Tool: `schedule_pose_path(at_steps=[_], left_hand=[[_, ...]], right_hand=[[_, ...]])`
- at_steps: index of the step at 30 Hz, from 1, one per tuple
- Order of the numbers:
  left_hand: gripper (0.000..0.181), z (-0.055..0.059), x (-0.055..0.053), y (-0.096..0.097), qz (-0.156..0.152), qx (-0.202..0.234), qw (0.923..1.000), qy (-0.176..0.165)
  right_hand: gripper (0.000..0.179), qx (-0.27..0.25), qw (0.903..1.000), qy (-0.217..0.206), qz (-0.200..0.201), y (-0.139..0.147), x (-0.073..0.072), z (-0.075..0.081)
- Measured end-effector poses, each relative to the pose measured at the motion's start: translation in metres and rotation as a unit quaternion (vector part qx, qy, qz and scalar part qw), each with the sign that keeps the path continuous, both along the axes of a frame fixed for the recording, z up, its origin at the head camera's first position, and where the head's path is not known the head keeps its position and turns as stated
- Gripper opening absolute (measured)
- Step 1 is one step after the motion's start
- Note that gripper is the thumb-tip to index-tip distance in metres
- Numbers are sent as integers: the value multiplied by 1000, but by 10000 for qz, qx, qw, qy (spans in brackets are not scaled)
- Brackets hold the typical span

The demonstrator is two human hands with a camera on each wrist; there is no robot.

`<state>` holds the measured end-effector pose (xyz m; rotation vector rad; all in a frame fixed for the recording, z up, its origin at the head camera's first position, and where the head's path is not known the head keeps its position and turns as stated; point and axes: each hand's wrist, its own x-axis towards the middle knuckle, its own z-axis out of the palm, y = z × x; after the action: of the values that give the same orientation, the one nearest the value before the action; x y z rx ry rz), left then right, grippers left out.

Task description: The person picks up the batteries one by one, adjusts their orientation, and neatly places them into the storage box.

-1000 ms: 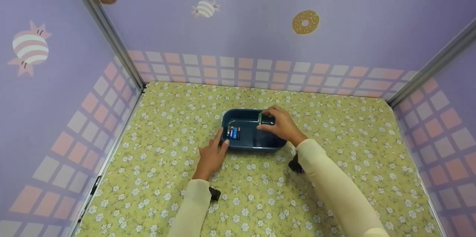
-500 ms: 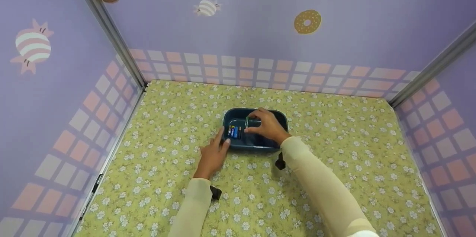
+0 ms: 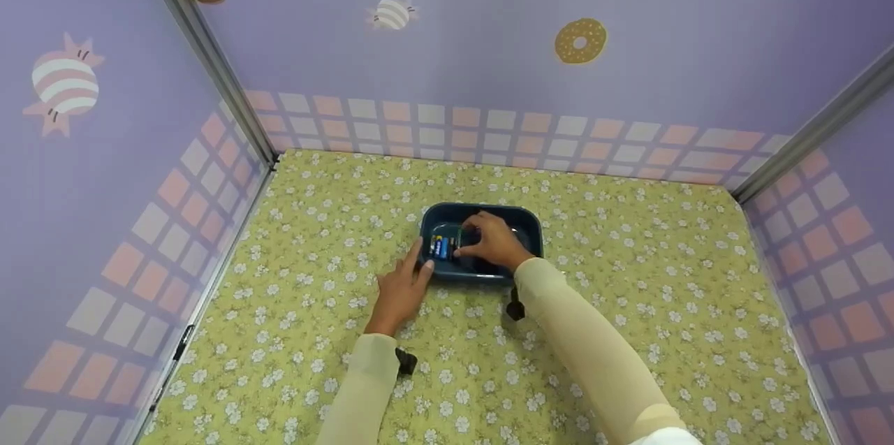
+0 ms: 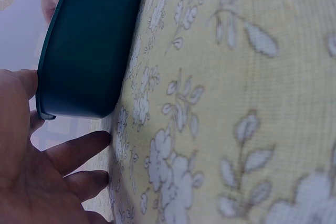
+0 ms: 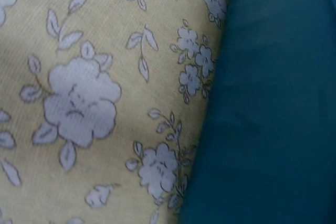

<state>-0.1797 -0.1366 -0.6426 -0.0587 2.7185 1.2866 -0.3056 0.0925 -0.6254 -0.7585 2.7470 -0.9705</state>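
Note:
A dark teal plastic basin (image 3: 482, 278) sits on the flowered cloth. Several batteries (image 3: 441, 247) stand or lie side by side in its left part; which of the two I cannot tell. My right hand (image 3: 494, 241) reaches inside and pinches a green battery (image 3: 459, 232) between thumb and fingers, close to the right end of the row. Most of that battery is hidden by the fingers. My left hand (image 3: 401, 295) rests at the basin's left end, fingers straight, thumb against the rim in the left wrist view. The right wrist view shows only the basin's outer wall (image 5: 262, 119) and cloth.
The yellow-green flowered cloth (image 3: 279, 305) covers the table. A purple wall (image 3: 475, 54) with pink and white checks closes off the back, and similar panels stand left and right. Grey metal posts (image 3: 209, 61) mark the corners.
My right hand has moved left and lower inside the basin, bringing the green battery up to the row. My left hand has stayed at the left end.

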Motion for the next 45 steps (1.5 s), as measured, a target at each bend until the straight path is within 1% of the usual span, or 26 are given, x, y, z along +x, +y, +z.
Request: schedule_pose_path(at_steps=[9, 12, 18, 22, 30, 37, 45], left_hand=[[65, 0, 0, 0, 20, -27, 10000, 31], [65, 0, 0, 0, 18, -42, 10000, 27], [68, 1, 0, 1, -37, -56, 9999, 76], [68, 0, 0, 0, -23, -66, 10000, 63], [68, -2, 0, -1, 7, -52, 10000, -26], [66, -3, 0, 0, 86, -77, 9999, -81], [68, -1, -1, 1, 44, -57, 9999, -80]], right_hand=[[56, 243, 9993, -127, -241, -5, 2, -7], [55, 315, 9991, -61, -283, -4, 1, -13], [54, 289, 9993, 185, -155, -3, -2, -23], [54, 297, 9993, 198, -148, -4, -1, -22], [56, 423, 9988, -20, -229, -7, 3, -19], [59, 401, 9990, 18, -188, -8, 3, -22], [62, 391, 9992, 90, -93, -4, 2, -21]])
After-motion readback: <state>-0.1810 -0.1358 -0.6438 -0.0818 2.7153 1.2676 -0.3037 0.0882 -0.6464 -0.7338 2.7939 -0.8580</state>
